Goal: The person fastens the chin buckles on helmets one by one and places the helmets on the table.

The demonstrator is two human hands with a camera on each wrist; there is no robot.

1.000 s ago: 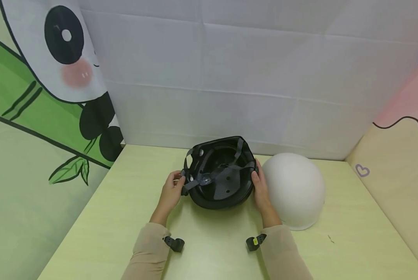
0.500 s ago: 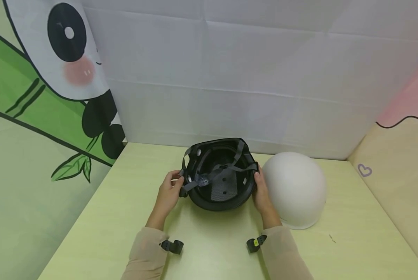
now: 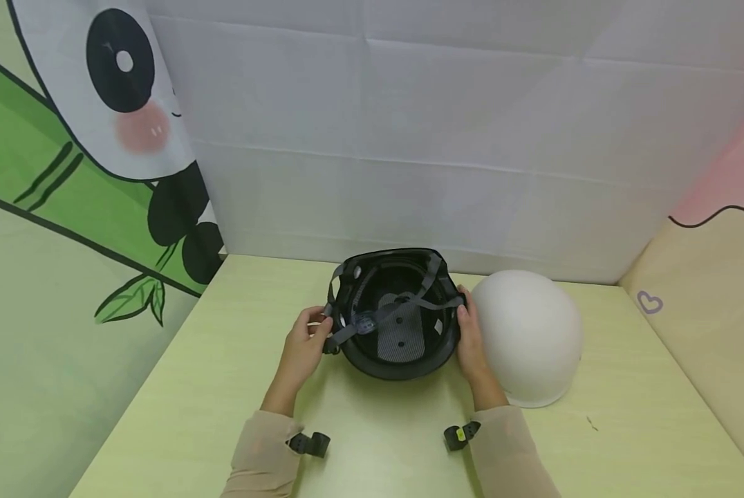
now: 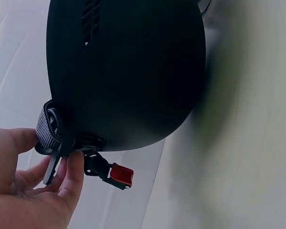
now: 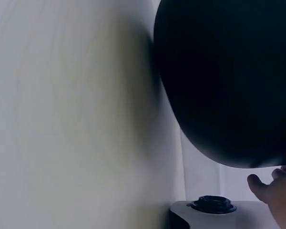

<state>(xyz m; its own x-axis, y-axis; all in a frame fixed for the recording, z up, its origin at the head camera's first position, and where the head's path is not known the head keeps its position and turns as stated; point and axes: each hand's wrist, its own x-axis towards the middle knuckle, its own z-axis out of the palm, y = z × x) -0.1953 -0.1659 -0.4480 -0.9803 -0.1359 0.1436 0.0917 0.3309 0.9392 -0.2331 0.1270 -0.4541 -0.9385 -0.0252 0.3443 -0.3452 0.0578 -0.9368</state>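
A black helmet (image 3: 403, 371) is turned with its hollow inside facing up and toward me, grey straps (image 3: 426, 302) crossing its opening. At its left edge, my left hand (image 3: 302, 348) pinches a strap fitting (image 4: 54, 164) between thumb and fingers; a red and black buckle (image 4: 120, 175) hangs beside them in the left wrist view. My right hand (image 3: 473, 349) holds the helmet's right side, thumb near the rim and fingers behind the shell. Whether the helmet touches the table is hard to tell. The right wrist view shows the dark shell (image 5: 229, 86) and part of that hand.
A white helmet (image 3: 529, 337) sits dome up on the pale table (image 3: 608, 373), close to my right hand; a black round part (image 5: 213, 204) shows on it in the right wrist view. A white back wall (image 3: 409, 138) and printed side walls enclose the table.
The black helmet has turned slightly, so its far edge lies more level, and it has shifted a little rightward and nearer with both hands. Their hold stays the same.
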